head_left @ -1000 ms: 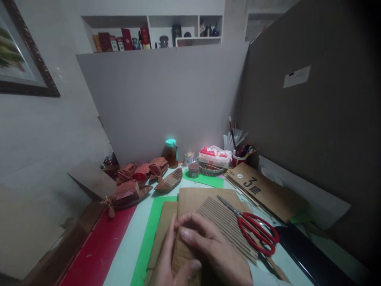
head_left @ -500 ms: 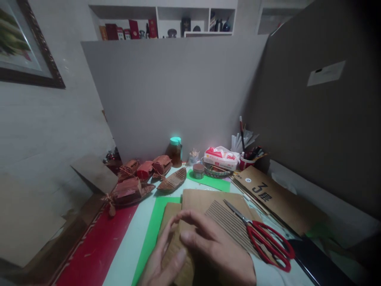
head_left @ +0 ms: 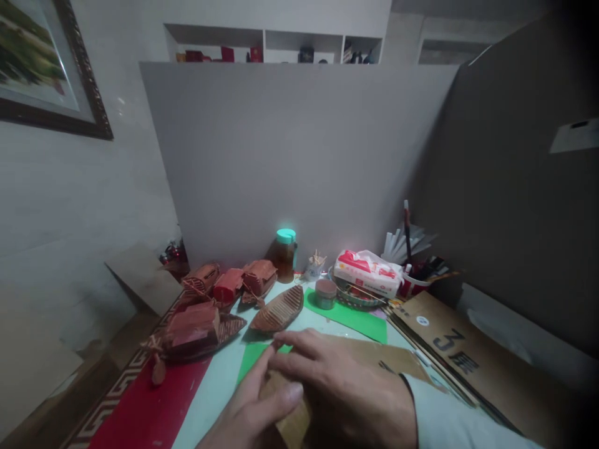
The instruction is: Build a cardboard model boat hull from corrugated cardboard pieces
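Over the tabletop (head_left: 213,386), now drawing right hand (head_left: 344,380) flatter, closer to left hand (head_left: 248,408), covering more cardboard (head_left: 294,424). Cupping narrowly; cannot tell if firmly gripping.

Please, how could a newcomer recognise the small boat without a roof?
At the foot of the grey board stands a jar with a turquoise lid. In front of it lies the brown boat, striped crosswise. It alone is open; the boats to its left carry roofs.

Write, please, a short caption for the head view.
Left hand and right hand at brown cardboard, with model boats beyond.
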Action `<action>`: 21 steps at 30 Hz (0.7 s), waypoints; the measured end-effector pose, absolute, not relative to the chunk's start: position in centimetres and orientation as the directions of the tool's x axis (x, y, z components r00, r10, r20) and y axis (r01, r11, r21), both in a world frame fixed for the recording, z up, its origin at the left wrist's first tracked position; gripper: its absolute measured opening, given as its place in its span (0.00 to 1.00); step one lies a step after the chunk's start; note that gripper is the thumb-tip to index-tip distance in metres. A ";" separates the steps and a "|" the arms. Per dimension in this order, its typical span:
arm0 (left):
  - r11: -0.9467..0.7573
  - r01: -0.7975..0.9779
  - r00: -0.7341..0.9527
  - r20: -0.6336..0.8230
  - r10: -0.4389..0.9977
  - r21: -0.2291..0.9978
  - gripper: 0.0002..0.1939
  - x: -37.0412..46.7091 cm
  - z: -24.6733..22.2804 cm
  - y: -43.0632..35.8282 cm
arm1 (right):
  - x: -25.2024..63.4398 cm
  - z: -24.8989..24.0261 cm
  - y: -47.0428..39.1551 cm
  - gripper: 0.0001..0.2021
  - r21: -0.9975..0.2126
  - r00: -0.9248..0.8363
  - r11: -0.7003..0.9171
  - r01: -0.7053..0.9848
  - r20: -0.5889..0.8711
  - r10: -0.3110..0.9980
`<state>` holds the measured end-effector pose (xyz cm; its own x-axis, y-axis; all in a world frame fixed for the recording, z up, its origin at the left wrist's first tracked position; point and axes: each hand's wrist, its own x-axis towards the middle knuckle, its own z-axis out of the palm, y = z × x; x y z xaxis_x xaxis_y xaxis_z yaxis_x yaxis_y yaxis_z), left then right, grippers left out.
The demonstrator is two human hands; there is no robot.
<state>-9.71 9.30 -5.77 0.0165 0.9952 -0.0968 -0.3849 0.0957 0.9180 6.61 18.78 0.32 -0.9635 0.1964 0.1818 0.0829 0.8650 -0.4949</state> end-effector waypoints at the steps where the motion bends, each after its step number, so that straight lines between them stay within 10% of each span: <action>1: 0.174 -0.466 0.011 -0.191 0.981 0.867 0.50 -9.7 -4.9 9.8 | 6.2 0.3 19.8 0.34 -0.478 -0.966 0.877 0.050 0.201 0.164; 3: 0.278 -0.470 -0.006 -0.318 0.948 0.838 0.47 -10.1 -3.5 10.8 | 5.3 0.4 22.0 0.34 -0.466 -0.965 0.884 -0.026 0.241 0.099; 14: -0.042 0.026 -0.681 0.049 0.731 0.999 0.22 -14.4 -5.8 11.5 | -0.1 -0.3 33.2 0.36 -0.400 -0.980 0.914 0.066 0.148 0.135; 21: 0.048 0.175 -0.683 0.086 0.725 0.983 0.21 -14.7 -9.0 11.1 | -1.3 -2.0 35.3 0.37 -0.331 -0.996 0.942 0.059 0.046 0.079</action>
<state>-14.73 11.12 -9.04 -0.6831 0.7253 0.0858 0.1749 0.0484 0.9834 -1.26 35.32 -2.03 -0.9959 0.0786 0.0459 0.0591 0.9418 -0.3310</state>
